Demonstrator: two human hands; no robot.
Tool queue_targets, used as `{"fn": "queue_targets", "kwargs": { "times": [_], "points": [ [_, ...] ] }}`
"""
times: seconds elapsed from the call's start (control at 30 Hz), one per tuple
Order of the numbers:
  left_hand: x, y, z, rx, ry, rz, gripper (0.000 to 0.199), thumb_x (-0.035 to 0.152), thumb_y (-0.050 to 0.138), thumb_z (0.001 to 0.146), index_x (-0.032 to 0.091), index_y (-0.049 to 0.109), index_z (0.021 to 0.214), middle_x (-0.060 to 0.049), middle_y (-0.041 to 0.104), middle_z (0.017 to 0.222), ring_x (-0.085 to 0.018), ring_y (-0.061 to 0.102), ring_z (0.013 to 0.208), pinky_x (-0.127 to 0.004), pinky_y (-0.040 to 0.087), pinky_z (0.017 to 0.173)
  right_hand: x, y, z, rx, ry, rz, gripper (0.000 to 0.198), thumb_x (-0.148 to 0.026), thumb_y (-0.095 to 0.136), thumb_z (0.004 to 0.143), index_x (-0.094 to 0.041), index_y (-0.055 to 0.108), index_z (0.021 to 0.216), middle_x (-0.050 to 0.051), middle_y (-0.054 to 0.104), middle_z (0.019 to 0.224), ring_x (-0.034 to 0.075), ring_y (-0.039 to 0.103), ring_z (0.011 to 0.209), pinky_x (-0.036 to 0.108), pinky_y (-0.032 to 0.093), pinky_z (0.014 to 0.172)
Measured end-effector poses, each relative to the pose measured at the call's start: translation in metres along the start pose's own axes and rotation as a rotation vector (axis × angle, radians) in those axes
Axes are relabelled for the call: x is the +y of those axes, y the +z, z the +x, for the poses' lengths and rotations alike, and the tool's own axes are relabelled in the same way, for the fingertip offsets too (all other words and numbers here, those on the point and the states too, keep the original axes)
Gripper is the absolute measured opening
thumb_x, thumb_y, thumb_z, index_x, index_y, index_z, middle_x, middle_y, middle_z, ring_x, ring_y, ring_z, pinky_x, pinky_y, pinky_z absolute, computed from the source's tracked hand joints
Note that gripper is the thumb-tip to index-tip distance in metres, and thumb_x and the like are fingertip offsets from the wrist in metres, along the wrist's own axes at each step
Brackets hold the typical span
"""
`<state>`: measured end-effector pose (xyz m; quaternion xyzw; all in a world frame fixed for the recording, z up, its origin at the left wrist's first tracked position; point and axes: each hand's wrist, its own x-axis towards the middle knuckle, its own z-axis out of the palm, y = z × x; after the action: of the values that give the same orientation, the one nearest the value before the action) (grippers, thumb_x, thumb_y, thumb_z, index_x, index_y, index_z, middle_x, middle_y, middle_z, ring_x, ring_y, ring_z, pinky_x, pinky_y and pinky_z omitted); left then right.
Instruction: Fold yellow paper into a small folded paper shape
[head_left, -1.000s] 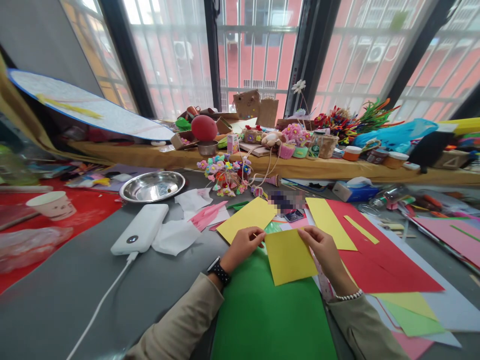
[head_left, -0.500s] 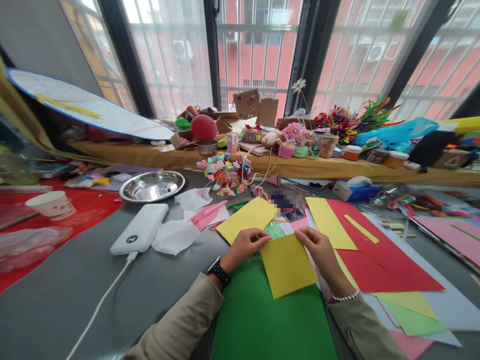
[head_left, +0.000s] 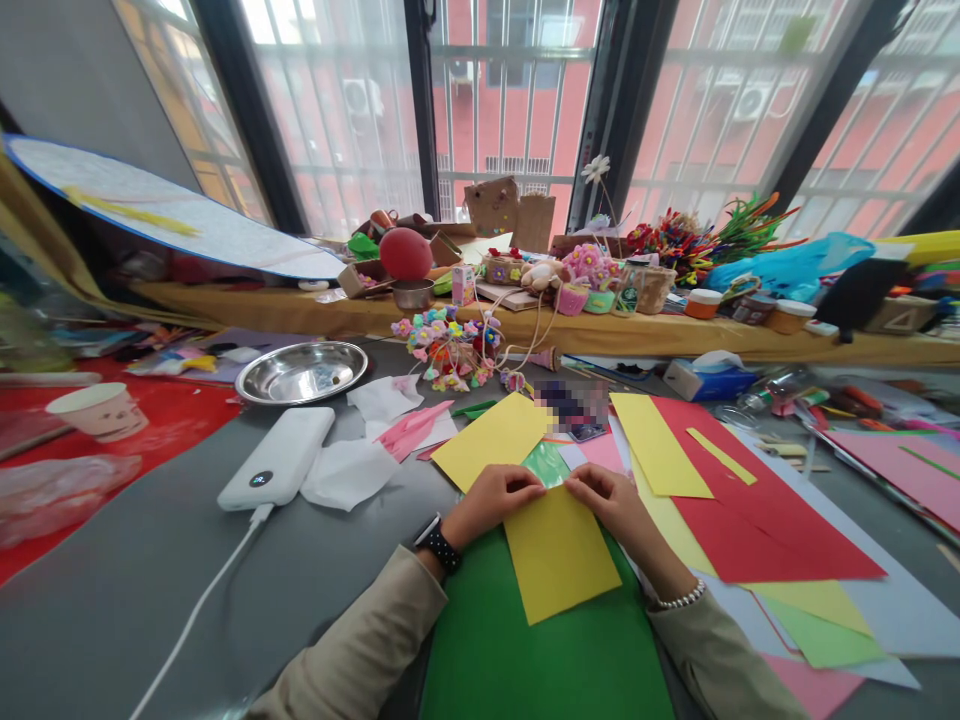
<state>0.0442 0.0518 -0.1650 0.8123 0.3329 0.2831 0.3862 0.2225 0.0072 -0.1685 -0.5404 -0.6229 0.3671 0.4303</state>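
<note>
A square of yellow paper [head_left: 564,560] hangs from both my hands, tilted over a green sheet [head_left: 551,660]. My left hand [head_left: 496,498] pinches its top edge between thumb and fingers. Close beside it, my right hand [head_left: 613,502] pinches the same edge, so the fingertips nearly meet. Behind my left hand lies a larger yellow sheet [head_left: 487,438]. To the right of my right hand are a yellow strip of paper [head_left: 661,445] and a red sheet [head_left: 787,520] with a thin yellow strip on it.
A white power bank [head_left: 279,462] with a cable lies at left, near a steel plate [head_left: 251,388] and crumpled white tissue [head_left: 351,475]. A paper cup [head_left: 101,415] stands on red cloth. Pompom flowers [head_left: 450,345] and a tissue box [head_left: 712,382] are toward the back. Crafts crowd the ledge [head_left: 300,318].
Both hands have come closer together along the top edge, my right hand moving left. The yellow square has shifted slightly left and down.
</note>
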Motion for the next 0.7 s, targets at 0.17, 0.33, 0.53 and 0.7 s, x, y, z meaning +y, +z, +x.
{"fn": "queue_targets", "kwargs": {
  "times": [0.17, 0.33, 0.53, 0.7],
  "points": [
    [0.0, 0.0007, 0.0, -0.011, 0.015, 0.023, 0.025, 0.033, 0.047, 0.074, 0.013, 0.063, 0.073, -0.003, 0.062, 0.07, -0.014, 0.054, 0.066, -0.02, 0.038, 0.059, 0.0002, 0.0017, -0.0006, -0.045, -0.023, -0.102, 0.024, -0.039, 0.049, 0.071, -0.016, 0.054, 0.067, -0.002, 0.047, 0.056, 0.011, 0.04, 0.052, 0.022, 0.028, 0.046],
    [0.0035, -0.0009, 0.0006, -0.007, -0.021, 0.049, 0.026, 0.033, 0.046, 0.075, 0.013, 0.062, 0.073, -0.002, 0.061, 0.069, -0.012, 0.052, 0.064, -0.019, 0.037, 0.057, 0.0001, 0.0007, -0.0005, 0.0, -0.005, -0.113, 0.025, -0.04, 0.049, 0.071, -0.016, 0.055, 0.066, -0.002, 0.047, 0.055, 0.011, 0.04, 0.051, 0.022, 0.027, 0.045],
    [0.0033, -0.0015, 0.001, 0.021, -0.04, 0.051, 0.029, 0.035, 0.044, 0.075, 0.012, 0.061, 0.072, -0.002, 0.06, 0.068, -0.012, 0.05, 0.062, -0.019, 0.036, 0.055, 0.0023, -0.0015, -0.0006, 0.062, 0.025, -0.044, 0.025, -0.04, 0.049, 0.071, -0.016, 0.055, 0.065, -0.001, 0.049, 0.057, 0.012, 0.043, 0.054, 0.022, 0.031, 0.047],
    [0.0022, -0.0008, 0.0009, 0.042, -0.045, 0.061, 0.03, 0.036, 0.043, 0.076, 0.012, 0.06, 0.07, -0.001, 0.058, 0.065, -0.011, 0.048, 0.059, -0.018, 0.035, 0.053, 0.0039, -0.0024, 0.0002, 0.109, 0.034, -0.061, 0.025, -0.04, 0.048, 0.071, -0.017, 0.055, 0.065, -0.002, 0.048, 0.055, 0.011, 0.041, 0.052, 0.022, 0.03, 0.046]
  ]
}}
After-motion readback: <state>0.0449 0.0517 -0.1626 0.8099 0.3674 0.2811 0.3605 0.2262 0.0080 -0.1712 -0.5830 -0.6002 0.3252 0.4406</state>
